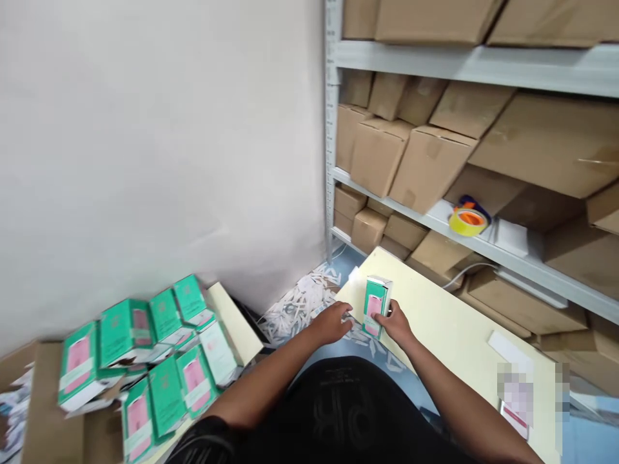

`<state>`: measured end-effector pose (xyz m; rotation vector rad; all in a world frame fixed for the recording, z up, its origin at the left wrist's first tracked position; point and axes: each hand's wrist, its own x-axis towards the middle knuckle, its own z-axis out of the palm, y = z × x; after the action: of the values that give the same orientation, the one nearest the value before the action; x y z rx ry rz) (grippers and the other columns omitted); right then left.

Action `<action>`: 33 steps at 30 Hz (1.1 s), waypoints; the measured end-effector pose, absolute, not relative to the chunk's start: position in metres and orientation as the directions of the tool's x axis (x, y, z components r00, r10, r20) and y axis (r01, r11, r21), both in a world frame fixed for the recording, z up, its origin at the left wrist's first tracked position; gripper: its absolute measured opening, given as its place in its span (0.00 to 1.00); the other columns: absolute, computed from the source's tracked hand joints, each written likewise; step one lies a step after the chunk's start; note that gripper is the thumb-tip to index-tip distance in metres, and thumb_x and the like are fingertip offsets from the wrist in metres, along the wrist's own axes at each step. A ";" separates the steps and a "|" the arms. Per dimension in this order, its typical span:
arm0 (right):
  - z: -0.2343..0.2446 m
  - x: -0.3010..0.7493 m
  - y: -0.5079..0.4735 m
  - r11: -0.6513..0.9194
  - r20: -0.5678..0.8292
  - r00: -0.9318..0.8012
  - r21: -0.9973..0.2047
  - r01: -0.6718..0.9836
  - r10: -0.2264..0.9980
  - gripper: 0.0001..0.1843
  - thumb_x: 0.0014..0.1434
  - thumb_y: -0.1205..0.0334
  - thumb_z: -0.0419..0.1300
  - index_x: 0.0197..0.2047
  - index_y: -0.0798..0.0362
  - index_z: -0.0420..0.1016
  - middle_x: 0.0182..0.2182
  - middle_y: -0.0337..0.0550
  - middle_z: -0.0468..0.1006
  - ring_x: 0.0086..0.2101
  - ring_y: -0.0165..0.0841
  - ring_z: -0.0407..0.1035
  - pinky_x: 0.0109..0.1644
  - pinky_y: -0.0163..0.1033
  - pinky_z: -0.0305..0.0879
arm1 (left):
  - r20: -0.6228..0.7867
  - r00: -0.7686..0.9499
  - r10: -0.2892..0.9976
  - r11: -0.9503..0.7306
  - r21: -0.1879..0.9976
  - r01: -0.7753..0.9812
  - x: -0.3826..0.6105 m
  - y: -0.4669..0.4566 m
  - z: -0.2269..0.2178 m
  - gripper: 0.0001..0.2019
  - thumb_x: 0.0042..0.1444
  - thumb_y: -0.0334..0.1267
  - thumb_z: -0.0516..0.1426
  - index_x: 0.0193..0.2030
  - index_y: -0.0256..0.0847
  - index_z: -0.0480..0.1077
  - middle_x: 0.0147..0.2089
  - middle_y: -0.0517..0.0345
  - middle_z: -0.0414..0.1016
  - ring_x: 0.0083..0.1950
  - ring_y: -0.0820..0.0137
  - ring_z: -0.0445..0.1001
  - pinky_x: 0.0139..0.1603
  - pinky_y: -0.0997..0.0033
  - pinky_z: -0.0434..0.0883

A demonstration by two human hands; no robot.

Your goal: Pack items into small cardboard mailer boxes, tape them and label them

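In the head view, the right hand (395,324) holds one green and pink rectangular carton box (374,308), its fingers closed on the lower side. This box is upright at the left edge of the pale yellow flat table (449,322). The left hand (333,322) is half open, holding nothing, just beside the table. Left of the table, well apart, lie several green and pink cartons (167,393); behind it stands a grey metal shelf (483,64).

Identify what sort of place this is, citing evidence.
Probably a storeroom or packing area: brown cardboard cartons line grey metal shelves, a yellow, ring-shaped roll of what looks like tape sits there, and green-and-pink rectangular cardboard boxes cluster at lower left.
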<state>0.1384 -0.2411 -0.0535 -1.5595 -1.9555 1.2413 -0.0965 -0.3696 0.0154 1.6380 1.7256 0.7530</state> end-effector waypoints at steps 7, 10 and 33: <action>-0.084 0.191 -0.194 0.050 -0.246 -0.435 -0.824 0.565 0.866 0.37 0.49 0.54 0.70 0.59 0.47 0.62 0.43 0.41 0.81 0.41 0.40 0.77 0.45 0.42 0.70 | 0.011 0.126 0.992 -0.090 0.760 0.643 -0.030 -0.263 0.023 0.25 0.54 0.32 0.59 0.60 0.45 0.70 0.56 0.51 0.70 0.52 0.62 0.74 0.56 0.59 0.74; -0.099 0.195 -0.183 0.036 -0.238 -0.432 -0.843 0.536 0.870 0.39 0.48 0.57 0.70 0.61 0.48 0.61 0.45 0.43 0.80 0.44 0.42 0.76 0.47 0.44 0.70 | 0.025 0.178 0.984 -0.136 0.749 0.648 -0.025 -0.242 0.020 0.31 0.54 0.32 0.60 0.66 0.48 0.65 0.60 0.50 0.67 0.56 0.61 0.73 0.60 0.57 0.73; -0.035 0.141 -0.199 -0.252 -0.229 0.116 -0.759 0.600 0.966 0.46 0.57 0.51 0.63 0.74 0.47 0.52 0.66 0.52 0.64 0.58 0.45 0.69 0.59 0.49 0.68 | -0.034 0.547 0.836 -0.196 0.914 0.356 -0.065 -0.144 -0.023 0.37 0.55 0.27 0.56 0.72 0.48 0.58 0.70 0.49 0.66 0.68 0.56 0.67 0.70 0.49 0.64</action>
<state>0.1406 -0.1989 -0.0351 -1.9124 -1.5149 0.9865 -0.0653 -0.1445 -0.0226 1.7830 0.9896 0.6001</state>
